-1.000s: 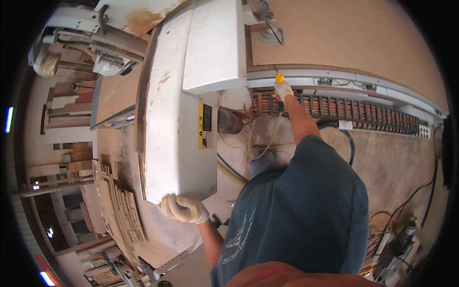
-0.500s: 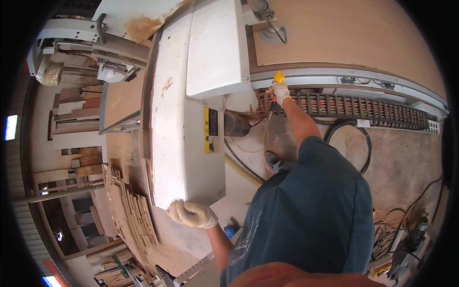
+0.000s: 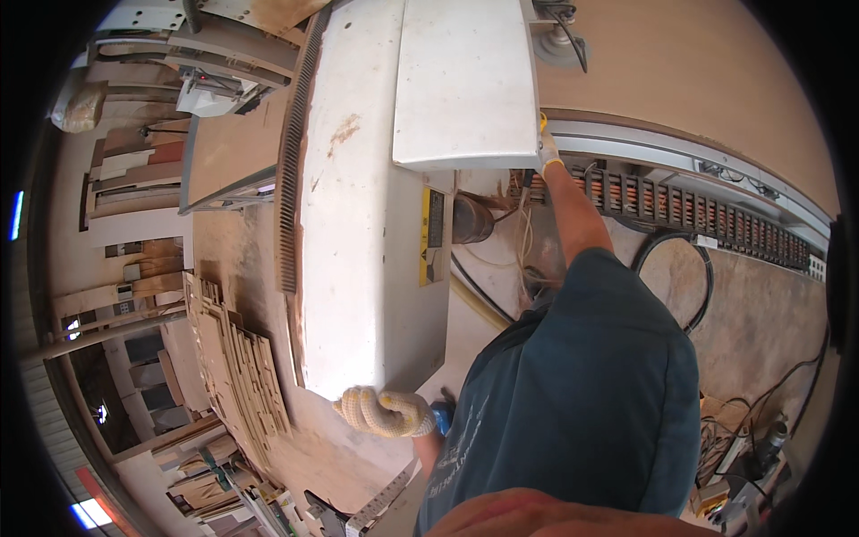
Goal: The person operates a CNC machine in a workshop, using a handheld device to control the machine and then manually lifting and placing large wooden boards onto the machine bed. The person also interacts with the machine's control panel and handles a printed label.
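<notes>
My left hand (image 3: 386, 413), in a cream knitted glove, is loosely curled against the near end of a long white machine housing (image 3: 344, 295). Nothing shows between its fingers. On the far side, my outstretched right hand (image 3: 548, 150), also gloved, is closed around a yellow hand tool (image 3: 542, 122) that looks like an air blow gun. A pale thin hose (image 3: 526, 228) hangs below its dark handle. The white box cover (image 3: 465, 80) partly hides the tool, which is beside the metal rail (image 3: 626, 139) of a brown board-topped bed.
A cable chain (image 3: 671, 204) runs along the bed, with a black hose loop (image 3: 707, 277) below it. A dark cylinder (image 3: 472, 219) sits under the housing. Stacked board strips (image 3: 234, 367) lie at left. Cables and tools (image 3: 743, 456) crowd the lower right.
My right hand has moved with the yellow tool to the edge of the white box cover, which now partly hides it. The view has shifted; my left hand stays at the housing's near end.
</notes>
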The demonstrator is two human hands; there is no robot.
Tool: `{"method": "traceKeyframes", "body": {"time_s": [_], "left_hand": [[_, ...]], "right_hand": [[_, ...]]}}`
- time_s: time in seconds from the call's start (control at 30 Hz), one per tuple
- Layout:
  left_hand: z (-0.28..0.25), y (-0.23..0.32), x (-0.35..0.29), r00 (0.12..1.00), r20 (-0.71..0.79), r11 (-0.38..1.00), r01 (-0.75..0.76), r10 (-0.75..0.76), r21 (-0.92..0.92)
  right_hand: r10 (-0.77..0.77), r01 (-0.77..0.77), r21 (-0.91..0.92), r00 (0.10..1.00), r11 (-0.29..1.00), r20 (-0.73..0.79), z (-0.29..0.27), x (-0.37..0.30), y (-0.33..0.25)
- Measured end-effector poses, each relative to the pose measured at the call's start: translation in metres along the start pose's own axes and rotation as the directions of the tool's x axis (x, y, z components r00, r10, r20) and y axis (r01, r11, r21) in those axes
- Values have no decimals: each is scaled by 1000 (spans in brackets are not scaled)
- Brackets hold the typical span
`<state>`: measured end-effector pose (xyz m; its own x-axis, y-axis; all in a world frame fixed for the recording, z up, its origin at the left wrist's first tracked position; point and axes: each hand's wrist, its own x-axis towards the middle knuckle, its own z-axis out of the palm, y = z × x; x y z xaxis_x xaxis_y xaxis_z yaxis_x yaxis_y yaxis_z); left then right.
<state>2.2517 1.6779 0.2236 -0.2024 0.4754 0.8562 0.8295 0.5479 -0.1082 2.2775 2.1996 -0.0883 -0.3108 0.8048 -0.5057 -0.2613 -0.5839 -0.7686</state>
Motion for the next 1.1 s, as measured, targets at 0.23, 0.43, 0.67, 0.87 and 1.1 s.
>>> {"method": "traceKeyframes", "body": {"time_s": [0.23,0.43,0.67,0.87,1.1], "left_hand": [[7,4,-12,992,-107,997,57,-63,-56],[4,1,-7,989,-148,1000,-8,8,2],[-7,16,2,985,-166,993,-27,46,112],[-2,24,14,990,-133,995,-27,40,99],[-11,31,19,990,-101,994,105,-102,24]], "right_hand": [[250,-73,-473,913,878,322,-60,-41,-13],[69,-66,163,998,984,-12,-95,-45,-23],[124,-125,157,992,980,17,-60,-33,-22],[91,-97,-97,994,990,-66,-31,-24,0],[-5,5,3,995,1000,103,-19,-24,17]]}}
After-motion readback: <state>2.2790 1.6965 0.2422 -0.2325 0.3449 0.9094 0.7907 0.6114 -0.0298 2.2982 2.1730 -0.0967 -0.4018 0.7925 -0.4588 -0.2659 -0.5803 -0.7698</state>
